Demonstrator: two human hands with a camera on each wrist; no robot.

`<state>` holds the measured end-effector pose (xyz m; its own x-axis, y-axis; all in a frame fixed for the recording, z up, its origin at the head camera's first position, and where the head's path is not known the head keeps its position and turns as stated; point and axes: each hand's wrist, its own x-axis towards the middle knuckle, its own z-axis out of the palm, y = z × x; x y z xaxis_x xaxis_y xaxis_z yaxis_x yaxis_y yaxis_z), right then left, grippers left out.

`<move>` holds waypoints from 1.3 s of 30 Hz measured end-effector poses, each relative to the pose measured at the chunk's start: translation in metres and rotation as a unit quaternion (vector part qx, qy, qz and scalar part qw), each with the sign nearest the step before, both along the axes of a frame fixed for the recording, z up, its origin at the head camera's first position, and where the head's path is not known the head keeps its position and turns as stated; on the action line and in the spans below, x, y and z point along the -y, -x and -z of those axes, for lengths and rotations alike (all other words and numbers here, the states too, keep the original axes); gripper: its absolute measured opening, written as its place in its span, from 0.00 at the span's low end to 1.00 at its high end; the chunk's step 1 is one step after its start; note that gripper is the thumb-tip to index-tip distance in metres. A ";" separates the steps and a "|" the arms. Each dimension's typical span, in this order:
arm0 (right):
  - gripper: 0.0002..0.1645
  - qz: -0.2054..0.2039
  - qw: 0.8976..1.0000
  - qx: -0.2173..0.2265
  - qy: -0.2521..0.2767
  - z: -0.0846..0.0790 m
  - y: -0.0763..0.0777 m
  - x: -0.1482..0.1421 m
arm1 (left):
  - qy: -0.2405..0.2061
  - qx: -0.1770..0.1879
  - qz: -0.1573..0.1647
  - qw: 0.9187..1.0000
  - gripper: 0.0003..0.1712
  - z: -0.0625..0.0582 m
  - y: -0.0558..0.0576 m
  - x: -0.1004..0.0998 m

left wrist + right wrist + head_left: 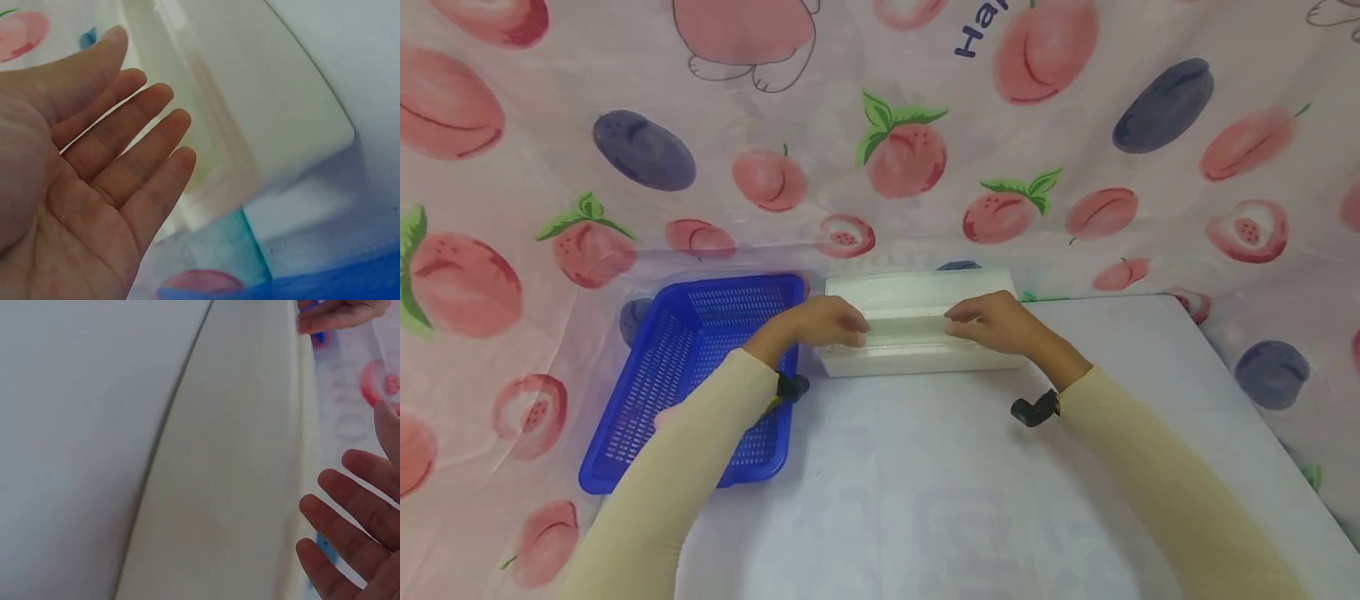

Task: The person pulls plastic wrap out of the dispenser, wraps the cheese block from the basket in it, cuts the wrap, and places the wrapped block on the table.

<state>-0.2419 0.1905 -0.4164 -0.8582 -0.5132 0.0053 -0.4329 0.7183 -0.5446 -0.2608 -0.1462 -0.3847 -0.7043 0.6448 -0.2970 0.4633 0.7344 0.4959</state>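
Observation:
A long white box (919,362) with a raised back part stands at the far side of the white table. My left hand (827,322) hovers over its left end, and my right hand (994,322) is over its right end. Seen from the left wrist, the palm faces the camera, fingers spread and nearly straight, with the box (269,94) beyond the fingertips. In the right wrist view the fingers are likewise loosely extended beside the box wall (212,462). Neither hand holds anything. Whether any fingertip touches the rim cannot be told.
Left of the box lies a blue perforated plastic basket (625,400), partly covered by the left forearm. Bits of pink and yellow show in it beside the sleeve. A fruit-patterned cloth (820,100) hangs behind the table (910,483) and along its sides.

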 end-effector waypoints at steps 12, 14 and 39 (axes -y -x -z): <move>0.19 -0.005 0.997 0.075 0.030 0.038 0.014 0.036 | 0.062 0.022 0.003 0.998 0.14 0.011 0.009 -0.024; 0.18 -0.002 0.997 0.071 0.030 0.042 0.015 0.036 | 0.056 0.030 -0.002 0.998 0.12 0.012 0.009 -0.024; 0.10 0.036 0.998 -0.005 -0.044 0.034 0.010 0.005 | -0.062 -0.025 -0.051 0.996 0.11 0.012 0.010 -0.009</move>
